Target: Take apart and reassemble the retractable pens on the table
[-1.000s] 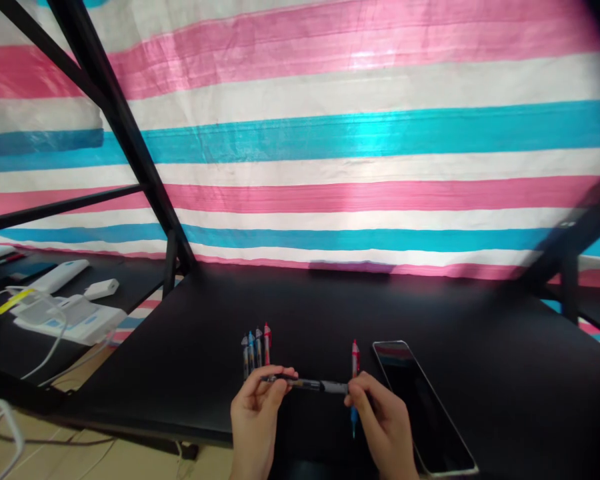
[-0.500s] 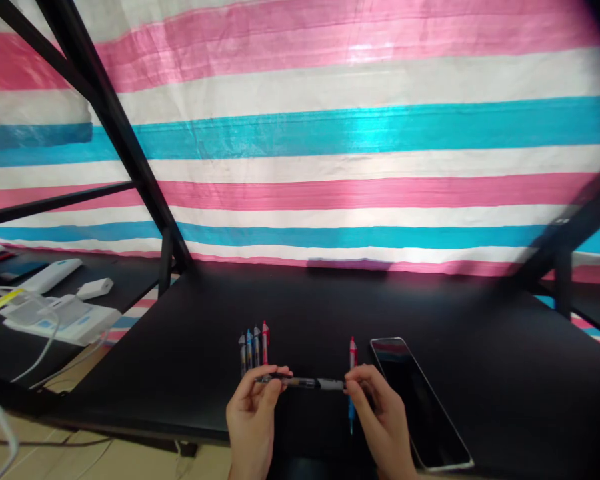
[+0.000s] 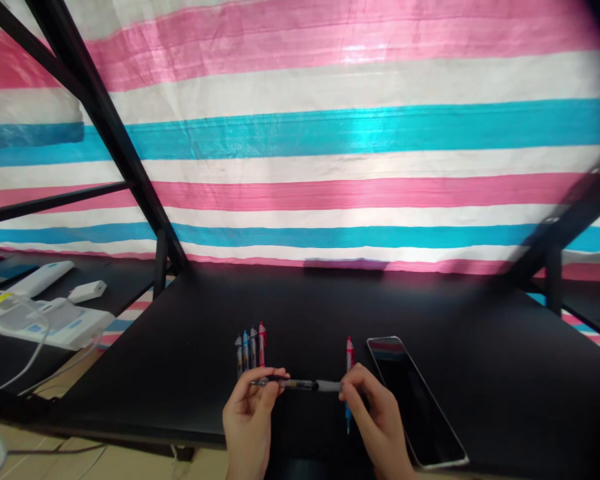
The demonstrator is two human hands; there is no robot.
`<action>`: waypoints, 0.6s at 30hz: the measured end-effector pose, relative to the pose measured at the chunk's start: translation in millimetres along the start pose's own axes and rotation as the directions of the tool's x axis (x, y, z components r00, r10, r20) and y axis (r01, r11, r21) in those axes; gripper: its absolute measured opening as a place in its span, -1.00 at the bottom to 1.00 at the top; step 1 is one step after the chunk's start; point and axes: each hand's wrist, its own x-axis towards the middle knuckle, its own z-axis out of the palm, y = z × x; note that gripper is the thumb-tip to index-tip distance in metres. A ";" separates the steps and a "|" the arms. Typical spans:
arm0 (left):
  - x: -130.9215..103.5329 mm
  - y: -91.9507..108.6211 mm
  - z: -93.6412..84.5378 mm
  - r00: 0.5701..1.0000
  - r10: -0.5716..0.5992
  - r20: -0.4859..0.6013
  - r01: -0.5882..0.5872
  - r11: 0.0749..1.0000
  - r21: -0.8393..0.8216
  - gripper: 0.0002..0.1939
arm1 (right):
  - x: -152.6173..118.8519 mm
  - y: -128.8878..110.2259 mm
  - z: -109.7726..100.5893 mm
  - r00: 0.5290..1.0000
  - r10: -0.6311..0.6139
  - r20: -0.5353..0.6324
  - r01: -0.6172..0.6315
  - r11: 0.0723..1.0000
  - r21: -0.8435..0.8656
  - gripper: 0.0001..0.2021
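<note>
Between my two hands a black and clear pen [image 3: 300,385] with a grey grip lies level above the table's front part. My left hand [image 3: 254,403] pinches its dark left end between thumb and fingers. At the grey right end, the fingertips of my right hand [image 3: 370,407] are closed on it. Several pens stand side by side behind my left hand, among them a blue one [image 3: 247,348] and a red one [image 3: 263,343]; their lower ends are hidden. A red and blue pen [image 3: 350,353] lies behind my right hand, partly covered by it.
A phone [image 3: 415,400] with a dark screen lies on the black table [image 3: 180,360] at the right. Black frame bars [image 3: 110,133] rise at both sides before a striped sheet [image 3: 330,193]. White power strips and cables [image 3: 55,323] sit on another surface at the left.
The view has shifted slightly. The pen's grey part now stands a little apart from the black part, with a narrow dark gap or ring between them; both hands keep their hold.
</note>
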 end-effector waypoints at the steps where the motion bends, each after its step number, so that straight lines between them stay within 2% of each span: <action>1: -0.1 -0.1 -0.1 1.000 0.003 -0.001 -0.003 1.000 0.001 -0.70 | 0.2 -0.5 -0.3 1.000 0.005 0.005 -0.005 1.000 0.012 -0.72; 6: -2.3 0.7 -1.4 1.000 0.021 0.017 -0.021 0.999 0.042 -0.72 | 1.7 1.1 -0.1 0.999 0.039 -0.002 -0.039 0.999 0.014 -0.61; 9: -3.2 1.0 -1.9 0.999 0.034 0.022 -0.035 0.998 0.048 -0.73 | 0.9 5.8 0.1 0.998 0.064 -0.028 -0.062 0.997 0.045 -0.72; 18: 0.4 -0.5 -0.6 0.999 0.035 0.006 -0.035 0.999 -0.007 -0.71 | -2.8 7.0 -6.2 0.988 0.108 -0.107 -0.063 0.930 0.362 -0.84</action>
